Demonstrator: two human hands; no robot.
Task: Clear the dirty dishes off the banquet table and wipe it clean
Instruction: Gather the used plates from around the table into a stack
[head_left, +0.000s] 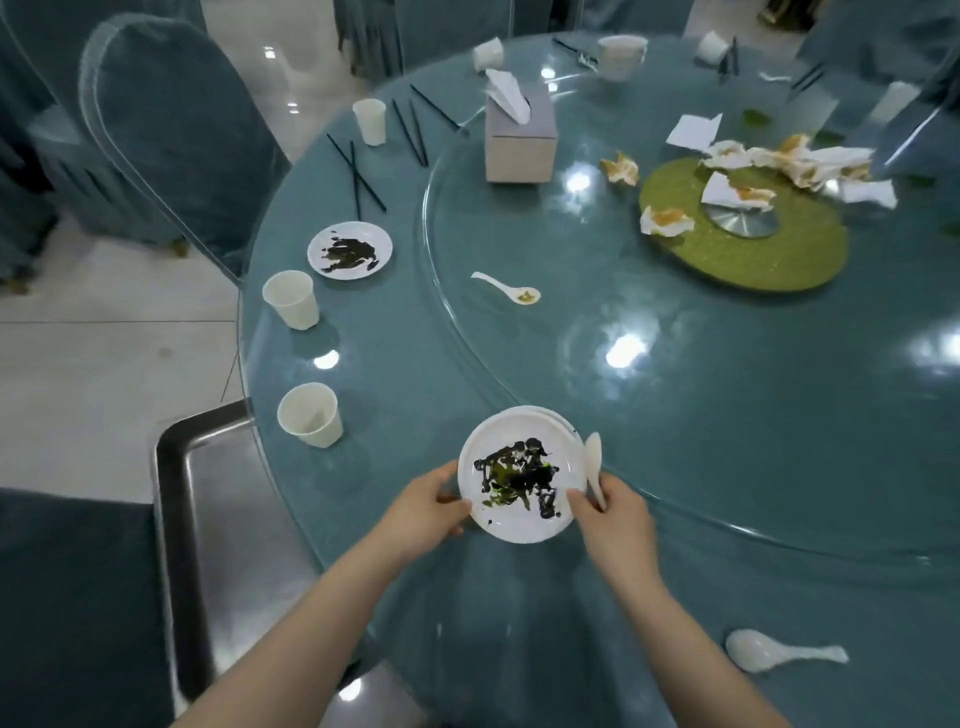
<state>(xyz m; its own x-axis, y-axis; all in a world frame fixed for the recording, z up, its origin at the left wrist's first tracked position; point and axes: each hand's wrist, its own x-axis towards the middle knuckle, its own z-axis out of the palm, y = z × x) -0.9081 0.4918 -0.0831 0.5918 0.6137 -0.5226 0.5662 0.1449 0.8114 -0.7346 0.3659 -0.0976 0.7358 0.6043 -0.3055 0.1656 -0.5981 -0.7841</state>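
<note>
Near edge of the round teal banquet table. The left hand grips the left rim of a small stack of white plates, thumb on top, the other fingers hidden beneath. The top plate is smeared with dark sauce and green scraps.

The right hand pinches the right rim of the stack and, in the same grip, the handle of a white ceramic spoon. The spoon's long axis runs nearly straight away from the person, bowl end pointing toward the table centre, handle end in the fingers.

Further items:
- A second dirty plate lies to the far left.
- Two paper cups stand upright along the left edge; a third stands farther back, between pairs of black chopsticks.
- A soiled spoon lies on the glass turntable, handle pointing left.
- Another white spoon lies at the near right, handle pointing right.
- A tissue box and crumpled stained napkins sit on the turntable, some on its green centre disc.
- A steel cart stands just left of the table.
</note>
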